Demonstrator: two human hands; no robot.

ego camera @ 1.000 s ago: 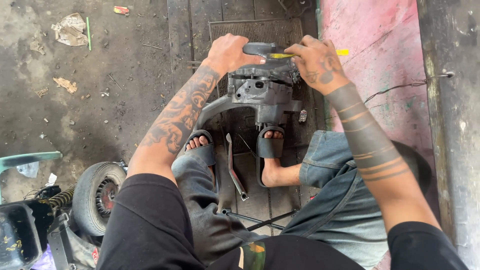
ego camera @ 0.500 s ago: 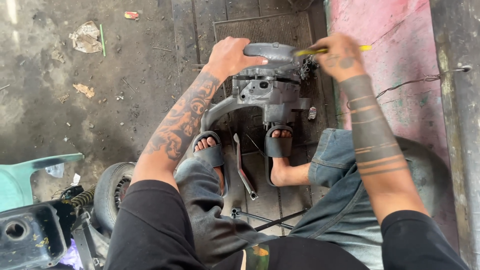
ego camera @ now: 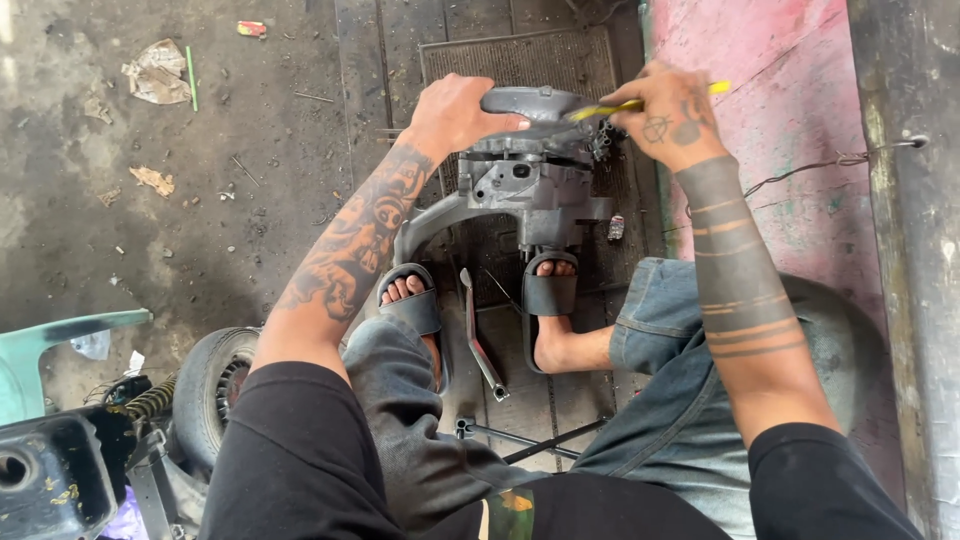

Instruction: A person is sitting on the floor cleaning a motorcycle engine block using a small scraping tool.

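Two sandalled feet sit nearest, planted on the dark floor mat (ego camera: 520, 60), with a red-handled wrench (ego camera: 480, 335) lying between them and a thin black rod (ego camera: 520, 437) closer in; off to the near left are a small tyre (ego camera: 212, 385) and a pale green body panel (ego camera: 55, 335). Just beyond the toes stands the grey engine casing (ego camera: 525, 180), upright on the mat, its curved arm sweeping down to the left foot. Further out, the left hand (ego camera: 455, 110) is clamped over the casing's rounded top, fingers wrapped around the far-left edge and pressing down to steady it. On the right, the right hand (ego camera: 675, 115) is closed in a fist around a yellow-handled tool (ego camera: 625, 103), whose shaft points left into the cluster of small fittings at the casing's upper right. This looks like the working-a-fastener stage, with the tip seemingly engaged, though I can't see the tip itself. The next move calls for a firm brace and a straight, controlled turn so it doesn't slip. Beyond lies littered concrete, and a pink wall (ego camera: 790, 130) on the right.
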